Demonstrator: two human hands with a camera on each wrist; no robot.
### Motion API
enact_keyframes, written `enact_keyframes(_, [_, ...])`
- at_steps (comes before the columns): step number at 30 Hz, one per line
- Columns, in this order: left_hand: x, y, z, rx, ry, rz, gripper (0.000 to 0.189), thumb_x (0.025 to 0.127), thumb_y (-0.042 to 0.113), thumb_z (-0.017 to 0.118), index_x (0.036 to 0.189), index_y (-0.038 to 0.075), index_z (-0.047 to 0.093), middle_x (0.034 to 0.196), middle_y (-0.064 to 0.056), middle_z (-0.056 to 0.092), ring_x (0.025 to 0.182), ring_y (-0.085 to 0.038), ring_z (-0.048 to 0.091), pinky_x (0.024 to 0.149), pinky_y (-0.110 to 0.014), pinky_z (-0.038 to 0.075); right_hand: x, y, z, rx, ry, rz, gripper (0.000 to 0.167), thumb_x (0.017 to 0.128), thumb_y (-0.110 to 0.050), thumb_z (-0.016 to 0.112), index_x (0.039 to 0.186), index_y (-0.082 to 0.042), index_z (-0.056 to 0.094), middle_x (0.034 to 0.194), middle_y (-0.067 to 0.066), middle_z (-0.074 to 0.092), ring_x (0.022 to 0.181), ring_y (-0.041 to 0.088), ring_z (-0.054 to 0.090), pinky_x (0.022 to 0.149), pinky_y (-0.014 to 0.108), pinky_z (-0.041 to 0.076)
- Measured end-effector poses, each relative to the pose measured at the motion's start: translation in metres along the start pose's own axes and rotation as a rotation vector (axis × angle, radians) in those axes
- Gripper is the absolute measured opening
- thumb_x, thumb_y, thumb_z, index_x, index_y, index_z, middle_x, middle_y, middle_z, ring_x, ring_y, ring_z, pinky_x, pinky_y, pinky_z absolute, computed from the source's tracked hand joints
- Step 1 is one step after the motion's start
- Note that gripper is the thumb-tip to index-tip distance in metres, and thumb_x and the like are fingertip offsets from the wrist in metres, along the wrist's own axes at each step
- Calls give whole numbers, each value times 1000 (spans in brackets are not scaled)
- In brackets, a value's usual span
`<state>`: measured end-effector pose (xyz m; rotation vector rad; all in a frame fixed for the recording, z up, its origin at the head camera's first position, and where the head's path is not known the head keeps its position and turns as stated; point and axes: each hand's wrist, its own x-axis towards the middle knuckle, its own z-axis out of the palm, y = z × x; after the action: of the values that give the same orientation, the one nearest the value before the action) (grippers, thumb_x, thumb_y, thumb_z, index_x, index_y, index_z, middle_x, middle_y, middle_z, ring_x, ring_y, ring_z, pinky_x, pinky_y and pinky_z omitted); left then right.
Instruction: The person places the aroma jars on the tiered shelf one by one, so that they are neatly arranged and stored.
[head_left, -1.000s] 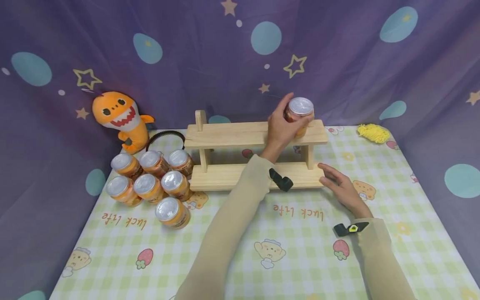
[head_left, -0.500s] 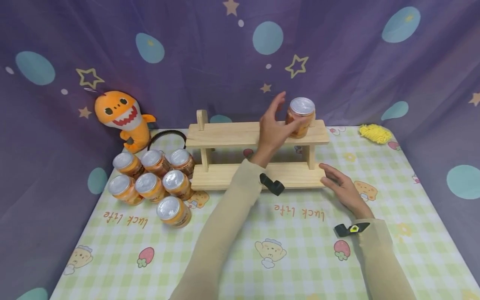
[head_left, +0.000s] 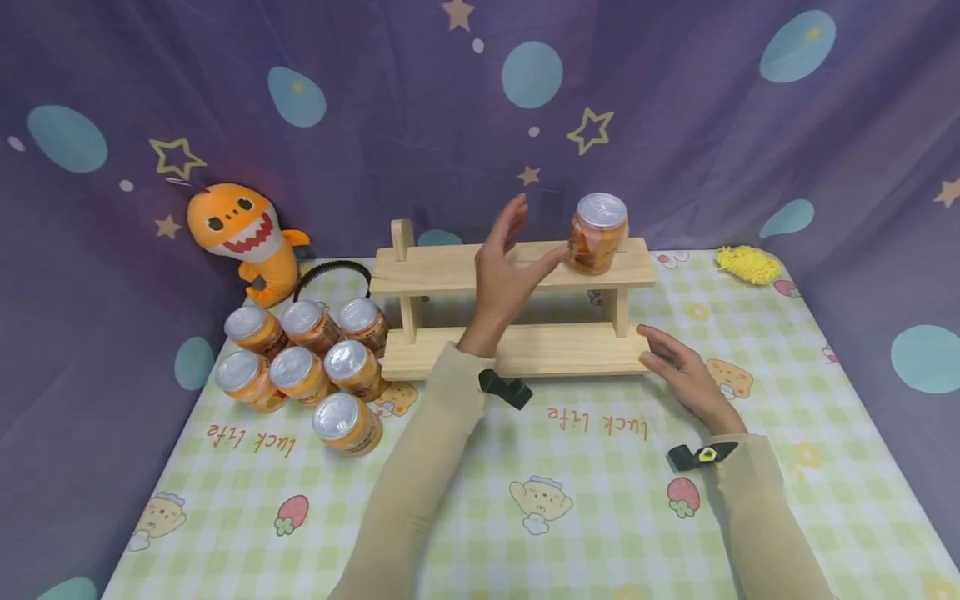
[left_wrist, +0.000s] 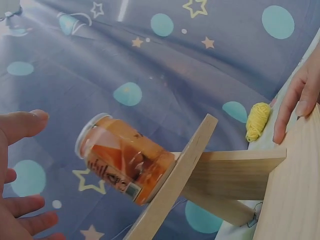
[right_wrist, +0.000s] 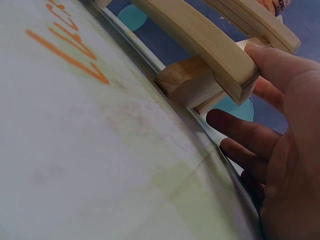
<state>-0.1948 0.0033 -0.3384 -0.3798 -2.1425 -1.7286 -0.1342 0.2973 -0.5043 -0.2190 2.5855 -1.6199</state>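
A two-tier wooden shelf (head_left: 450, 271) stands mid-table. On its upper board's right end, an orange can (head_left: 594, 246) with a silver lid stands upright. My left hand (head_left: 501, 279) is left of this can, fingers spread and holding nothing; the left wrist view shows a gap between the thumb (left_wrist: 25, 125) and the can (left_wrist: 125, 160). At the lower board's right end (head_left: 626, 350), my right hand (head_left: 692, 385) touches the wood with thumb and fingertip. Its other fingers hang loosely beside the board's end in the right wrist view. Several similar cans (head_left: 296, 375) stand grouped left of the shelf.
An orange shark plush (head_left: 247, 233) sits at the back left, beside a black ring-shaped band (head_left: 333, 268). Yellow yarn (head_left: 748, 265) lies at the back right. A checked cloth (head_left: 600, 533) covers the table, and a purple curtain (head_left: 420, 150) hangs behind it.
My left hand has let go of the can on the upper board and moved left, away from it. The can stays in place, and my right hand has barely moved.
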Motion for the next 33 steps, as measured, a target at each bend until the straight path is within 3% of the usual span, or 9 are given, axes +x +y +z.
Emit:
enact_keyframes(8, [-16, -1, -21, -51, 20, 34, 80, 77, 11, 85, 147, 7, 47, 145, -17, 57, 136, -32, 53, 110, -55, 43, 0, -3, 1, 2, 2, 30, 54, 102, -35, 56, 151, -14, 44, 158, 11, 44, 117, -20, 44, 96, 3, 36])
enact_keyframes(20, [-38, -4, -51, -61, 17, 55, 79, 78, 5, 83, 148, 4, 46, 144, -19, 55, 134, -34, 52, 111, -55, 42, -1, -3, 2, 3, 13, 32, 54, 102, -34, 57, 151, -14, 45, 157, 11, 45, 116, -20, 45, 94, 2, 37])
enact_keyframes(27, [-54, -8, -67, -58, 22, 91, 79, 77, -2, 81, 147, 1, 45, 143, -23, 54, 133, -45, 51, 110, -59, 42, 0, -5, 1, 0, 11, 53, 55, 102, -35, 57, 151, -15, 44, 156, 14, 45, 114, -19, 46, 95, 4, 37])
enact_keyframes(33, [-65, -8, -81, -43, 38, 110, 78, 76, -5, 80, 146, 0, 46, 143, -22, 55, 132, -45, 51, 109, -59, 42, 1, -1, 1, -12, 8, 47, 55, 102, -37, 57, 151, -16, 44, 156, 11, 46, 115, -20, 46, 95, 5, 37])
